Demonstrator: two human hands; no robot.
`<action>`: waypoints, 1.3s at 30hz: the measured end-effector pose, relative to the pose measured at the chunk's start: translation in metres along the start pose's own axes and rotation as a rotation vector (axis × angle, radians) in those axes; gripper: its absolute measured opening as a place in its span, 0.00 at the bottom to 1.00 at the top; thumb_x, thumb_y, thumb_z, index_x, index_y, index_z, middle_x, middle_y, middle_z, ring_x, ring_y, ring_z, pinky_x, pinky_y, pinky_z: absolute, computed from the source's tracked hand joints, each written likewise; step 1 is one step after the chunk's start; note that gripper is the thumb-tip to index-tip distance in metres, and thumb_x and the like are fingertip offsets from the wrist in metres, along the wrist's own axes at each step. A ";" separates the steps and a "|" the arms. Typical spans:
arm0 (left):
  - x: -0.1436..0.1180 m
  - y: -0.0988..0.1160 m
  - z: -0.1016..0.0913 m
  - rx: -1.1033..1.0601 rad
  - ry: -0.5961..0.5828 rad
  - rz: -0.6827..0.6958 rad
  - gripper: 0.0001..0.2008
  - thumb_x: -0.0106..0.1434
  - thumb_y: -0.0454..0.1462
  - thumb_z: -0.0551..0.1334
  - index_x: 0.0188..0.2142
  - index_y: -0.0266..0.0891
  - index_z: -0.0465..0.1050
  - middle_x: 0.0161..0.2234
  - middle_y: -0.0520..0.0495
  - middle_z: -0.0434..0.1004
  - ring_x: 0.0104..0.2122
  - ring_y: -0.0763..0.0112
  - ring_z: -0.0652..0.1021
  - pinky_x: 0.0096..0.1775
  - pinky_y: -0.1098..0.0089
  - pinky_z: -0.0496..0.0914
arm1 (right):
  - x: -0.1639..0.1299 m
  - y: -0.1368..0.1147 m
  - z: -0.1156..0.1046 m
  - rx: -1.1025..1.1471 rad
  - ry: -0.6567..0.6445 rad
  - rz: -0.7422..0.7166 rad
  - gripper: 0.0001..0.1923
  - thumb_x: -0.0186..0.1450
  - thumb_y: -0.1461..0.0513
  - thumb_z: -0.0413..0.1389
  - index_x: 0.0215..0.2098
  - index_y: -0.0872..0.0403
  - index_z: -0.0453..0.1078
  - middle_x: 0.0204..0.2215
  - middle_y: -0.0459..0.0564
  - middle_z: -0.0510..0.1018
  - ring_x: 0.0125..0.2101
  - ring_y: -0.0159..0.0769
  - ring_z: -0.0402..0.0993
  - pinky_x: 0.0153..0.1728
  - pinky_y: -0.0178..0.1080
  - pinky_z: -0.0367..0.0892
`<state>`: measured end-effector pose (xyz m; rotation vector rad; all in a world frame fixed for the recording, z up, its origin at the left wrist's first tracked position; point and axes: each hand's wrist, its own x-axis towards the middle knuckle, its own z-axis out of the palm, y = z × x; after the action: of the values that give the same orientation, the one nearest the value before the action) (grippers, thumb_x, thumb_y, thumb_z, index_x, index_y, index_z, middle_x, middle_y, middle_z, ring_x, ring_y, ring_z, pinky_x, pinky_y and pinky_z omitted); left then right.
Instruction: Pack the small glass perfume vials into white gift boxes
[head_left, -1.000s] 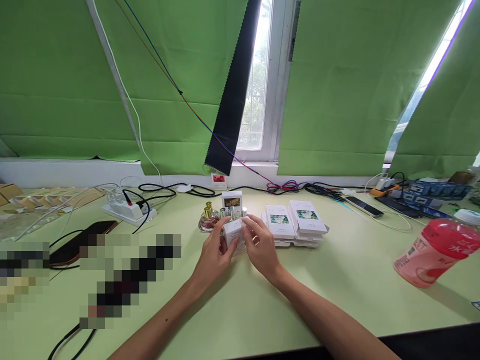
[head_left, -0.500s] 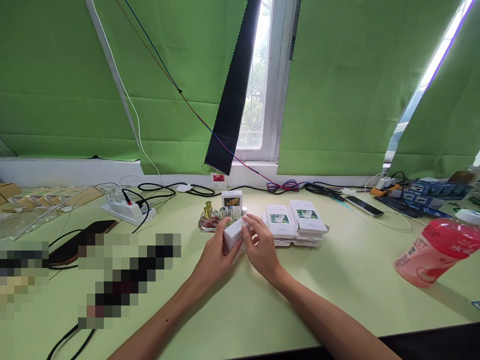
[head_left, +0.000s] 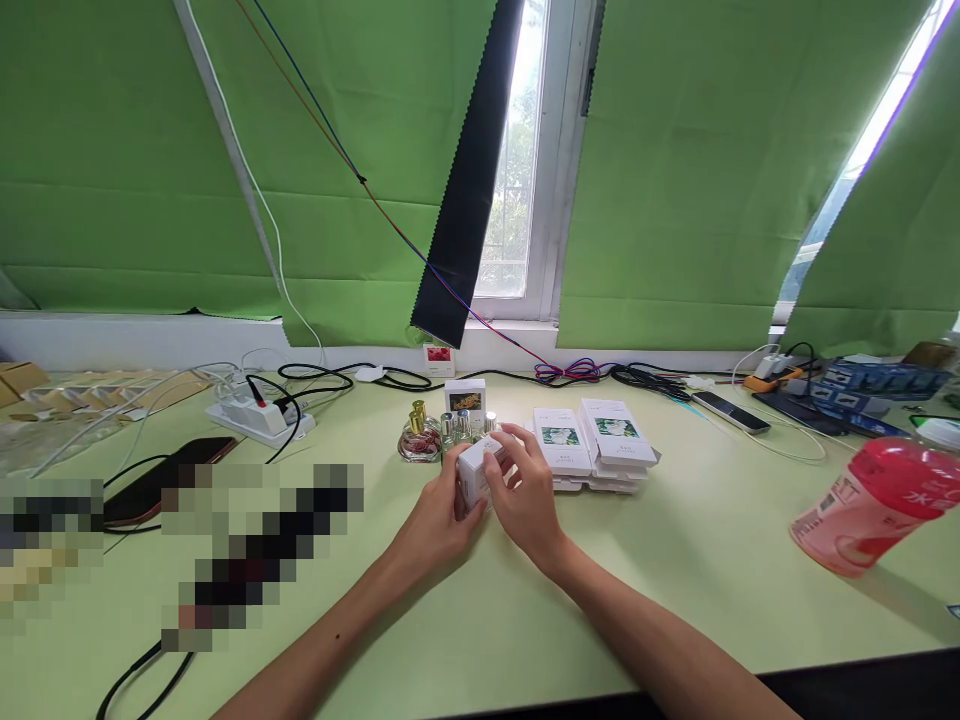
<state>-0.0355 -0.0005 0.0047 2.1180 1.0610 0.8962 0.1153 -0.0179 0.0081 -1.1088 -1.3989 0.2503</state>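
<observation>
Small white carton (head_left: 478, 470): centre of green table (head_left: 675, 570), clamped between left hand (head_left: 439, 520) and right hand (head_left: 525, 495), fingers closed round its sides. Just beyond: small glass bottles (head_left: 450, 432); right, stacked white cartons (head_left: 592, 445) with flower pictures. Risk, judged: elbow or carton knocking bottles over, being so close. Print on cartons too small to read; pink bottle (head_left: 870, 500) label illegible.

The scene is bright with daylight from the window (head_left: 525, 170), which is blown out to near white between the green blinds (head_left: 675, 170). A second glaring strip shows at the upper right. Shadows on the table (head_left: 675, 560) are soft. Wide-angle distortion bends the edges, and a pixelated patch (head_left: 247, 560) covers the lower left.
</observation>
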 end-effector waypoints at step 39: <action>-0.005 0.002 0.007 -0.114 -0.166 0.097 0.41 0.63 0.38 0.64 0.71 0.48 0.46 0.53 0.41 0.74 0.46 0.62 0.78 0.42 0.62 0.76 | 0.004 0.009 -0.003 -0.285 -0.024 -0.102 0.15 0.72 0.63 0.50 0.53 0.50 0.73 0.57 0.56 0.73 0.37 0.36 0.79 0.41 0.41 0.74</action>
<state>-0.0316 -0.0065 0.0005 2.1222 0.8107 0.7902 0.1230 -0.0116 0.0047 -1.2647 -1.5402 -0.0106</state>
